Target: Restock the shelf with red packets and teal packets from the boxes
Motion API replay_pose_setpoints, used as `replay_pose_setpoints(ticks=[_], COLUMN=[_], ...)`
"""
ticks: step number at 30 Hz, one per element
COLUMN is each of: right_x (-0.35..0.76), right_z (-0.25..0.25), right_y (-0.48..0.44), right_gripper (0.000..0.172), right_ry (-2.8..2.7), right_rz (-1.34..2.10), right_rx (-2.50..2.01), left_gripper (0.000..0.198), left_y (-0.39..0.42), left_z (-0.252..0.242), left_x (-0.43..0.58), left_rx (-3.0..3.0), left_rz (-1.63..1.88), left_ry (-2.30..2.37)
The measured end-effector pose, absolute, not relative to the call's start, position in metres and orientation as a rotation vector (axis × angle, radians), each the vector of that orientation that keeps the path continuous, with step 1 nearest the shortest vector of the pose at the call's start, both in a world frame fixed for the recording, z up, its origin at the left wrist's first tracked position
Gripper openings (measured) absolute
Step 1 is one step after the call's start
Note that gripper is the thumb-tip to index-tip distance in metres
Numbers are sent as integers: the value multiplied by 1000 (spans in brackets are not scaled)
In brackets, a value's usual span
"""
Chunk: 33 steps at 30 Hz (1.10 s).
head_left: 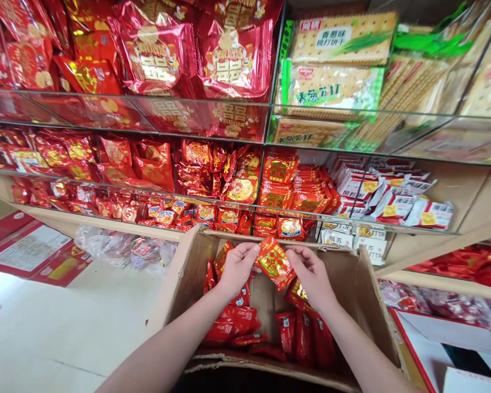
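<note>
Between both hands I hold a small red and gold snack packet (275, 263) above an open cardboard box (362, 305). My left hand (238, 268) pinches its upper left corner, and my right hand (310, 273) grips its right edge. Several more red packets (235, 322) lie loose in the left part of the box. On the right side, other red packets (305, 335) stand on edge. A gold-printed red packet (298, 295) sits partly hidden under my right hand.
Shelf bins ahead hold large red packets (159, 54), scallion cracker packs (331, 87), small red packets (278, 183) and white packets (393, 199). Clear plastic rails (213, 109) front the shelves. A red carton (28, 248) and plastic bags (123, 248) lie at left; an open white box (454, 344) is right.
</note>
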State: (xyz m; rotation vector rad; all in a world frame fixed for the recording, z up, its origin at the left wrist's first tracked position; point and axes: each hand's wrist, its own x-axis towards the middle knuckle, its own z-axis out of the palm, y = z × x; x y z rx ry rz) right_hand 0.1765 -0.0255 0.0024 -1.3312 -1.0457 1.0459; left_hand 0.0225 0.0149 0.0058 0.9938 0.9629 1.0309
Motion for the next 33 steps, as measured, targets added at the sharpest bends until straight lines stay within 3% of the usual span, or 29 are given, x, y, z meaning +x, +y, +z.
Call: replay_pose_setpoints(ticks=[7, 18, 22, 29, 33], right_x=[174, 166, 167, 167, 179], right_z=[1, 13, 11, 3, 16], right_y=[-28, -28, -28, -34, -34], right_gripper=[29, 33, 33, 29, 25], right_ry=[-1120, -1203, -1145, -1104, -1433], right_rz=[847, 518, 627, 1173, 1133], right_rx=[-1533, -1726, -1649, -1265, -1382], left_gripper=[27, 31, 32, 27, 25], left_y=[10, 2, -2, 2, 6], left_z=[9, 4, 6, 6, 12], left_x=[27, 29, 30, 25, 17], left_rx=[1107, 1516, 1471, 1405, 1512], left_rz=[1002, 1010, 1017, 1175, 1139], left_ry=[881, 1167, 1203, 1159, 1020])
